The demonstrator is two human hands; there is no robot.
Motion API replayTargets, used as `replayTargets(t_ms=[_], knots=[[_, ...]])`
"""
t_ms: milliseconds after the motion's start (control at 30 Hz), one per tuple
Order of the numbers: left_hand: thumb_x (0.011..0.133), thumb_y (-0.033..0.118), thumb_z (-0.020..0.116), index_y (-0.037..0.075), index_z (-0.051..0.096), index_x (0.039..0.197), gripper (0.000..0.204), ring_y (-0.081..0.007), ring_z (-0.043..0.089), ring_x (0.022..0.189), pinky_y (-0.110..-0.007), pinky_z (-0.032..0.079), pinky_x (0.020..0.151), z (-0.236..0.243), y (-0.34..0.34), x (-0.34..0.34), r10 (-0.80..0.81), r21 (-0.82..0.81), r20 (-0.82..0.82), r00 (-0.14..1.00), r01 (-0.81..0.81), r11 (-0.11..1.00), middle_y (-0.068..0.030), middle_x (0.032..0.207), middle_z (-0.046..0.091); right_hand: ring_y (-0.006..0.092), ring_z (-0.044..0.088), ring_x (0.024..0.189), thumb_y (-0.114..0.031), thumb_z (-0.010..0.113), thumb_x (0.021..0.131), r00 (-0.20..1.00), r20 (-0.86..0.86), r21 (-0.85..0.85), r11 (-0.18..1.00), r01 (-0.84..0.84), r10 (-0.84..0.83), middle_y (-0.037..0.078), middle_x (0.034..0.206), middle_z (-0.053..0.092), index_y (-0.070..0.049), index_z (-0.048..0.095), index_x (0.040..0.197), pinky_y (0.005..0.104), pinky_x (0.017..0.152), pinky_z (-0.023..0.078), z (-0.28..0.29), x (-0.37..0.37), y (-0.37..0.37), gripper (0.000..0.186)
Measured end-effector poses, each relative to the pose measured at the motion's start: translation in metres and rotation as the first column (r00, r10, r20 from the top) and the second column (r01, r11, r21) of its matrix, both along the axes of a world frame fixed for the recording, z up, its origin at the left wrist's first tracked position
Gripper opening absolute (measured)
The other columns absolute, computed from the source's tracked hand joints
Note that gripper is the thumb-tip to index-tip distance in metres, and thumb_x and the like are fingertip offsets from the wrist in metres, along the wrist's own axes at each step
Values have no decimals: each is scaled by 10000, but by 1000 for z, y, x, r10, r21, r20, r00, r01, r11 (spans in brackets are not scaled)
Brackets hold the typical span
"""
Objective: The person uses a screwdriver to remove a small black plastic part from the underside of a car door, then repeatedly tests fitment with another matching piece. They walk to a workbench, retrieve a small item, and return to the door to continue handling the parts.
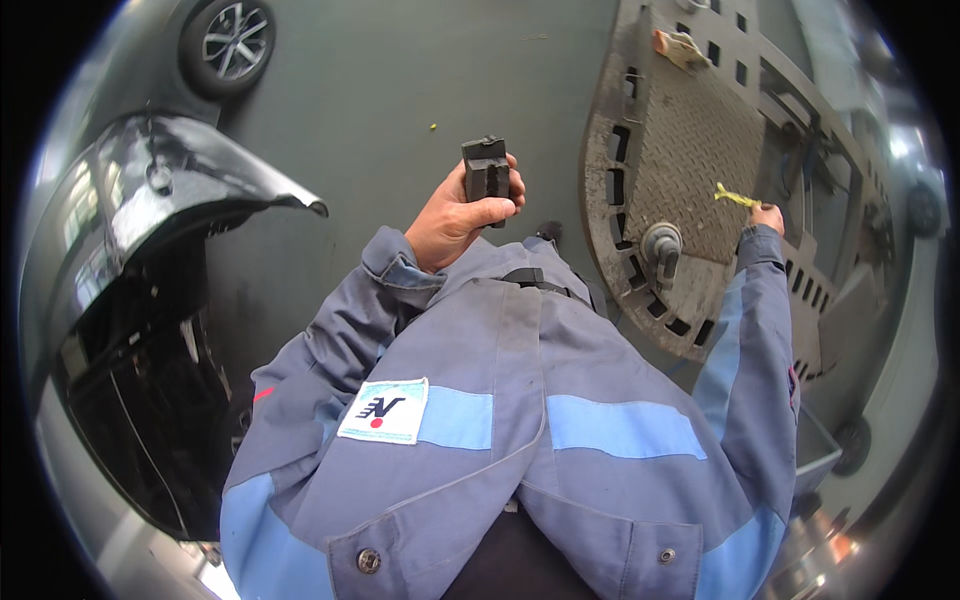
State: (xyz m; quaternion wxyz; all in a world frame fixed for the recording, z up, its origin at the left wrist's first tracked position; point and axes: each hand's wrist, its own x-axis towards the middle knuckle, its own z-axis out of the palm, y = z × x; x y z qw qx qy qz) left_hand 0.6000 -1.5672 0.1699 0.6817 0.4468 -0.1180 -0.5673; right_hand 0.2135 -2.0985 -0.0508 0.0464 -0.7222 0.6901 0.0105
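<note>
My left hand [450,222] is closed round a chunky dark block [487,168] with a groove down its near face, held up in front of my jacket. Fingers wrap its far side and the thumb lies across its lower end. Out to the right, my right hand [768,217] pinches a crumpled yellow-green strip [735,195] over a steel tread plate [690,150]. Most of that hand's fingers are turned away from view. What the strip is made of I cannot make out.
A slotted steel frame [603,180] rings the tread plate, with a round metal fitting [662,248] near its front. A pale glove or rag [680,48] lies at its far end. On the left are a glossy dark car panel [190,165] and a wheel [235,42]. A yellow scrap [433,127] lies on the floor.
</note>
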Motion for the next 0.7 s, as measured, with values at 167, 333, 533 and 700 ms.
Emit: replayTargets(t_ms=[167,333,533,700], knots=[[874,1,703,82,476,1357,540,-199,578,1111,-368,491,989,2,-15,-19,81,13,30,996,-81,997,-58,1191,582,308,709,1051,-330,716,880,996,25,116,989,-89,87,138,1091,748,-100,761,1097,407,930,543,-35,-6,-49,319],[876,-1,707,85,476,1361,544,-189,578,1122,-364,493,1007,7,-20,-30,125,19,32,992,-126,992,-50,1212,576,310,709,1065,-259,677,883,997,-25,149,986,-71,75,143,1098,747,-111,773,1104,400,944,545,-55,-3,-71,283],[878,2,703,85,469,1370,551,-185,578,1125,-363,490,1017,13,-19,-36,140,22,65,988,-142,990,-46,1216,575,314,712,1027,-351,666,905,993,41,77,991,-109,106,135,1071,752,-113,771,1080,413,913,550,-43,-2,-68,314],[871,14,683,86,447,1394,579,-192,564,1140,-368,477,1035,18,-27,-49,120,54,90,989,-125,991,-51,1226,563,293,704,997,-378,709,909,952,239,-44,982,-186,191,159,1056,742,-71,739,1083,391,879,544,2,46,-37,355]])
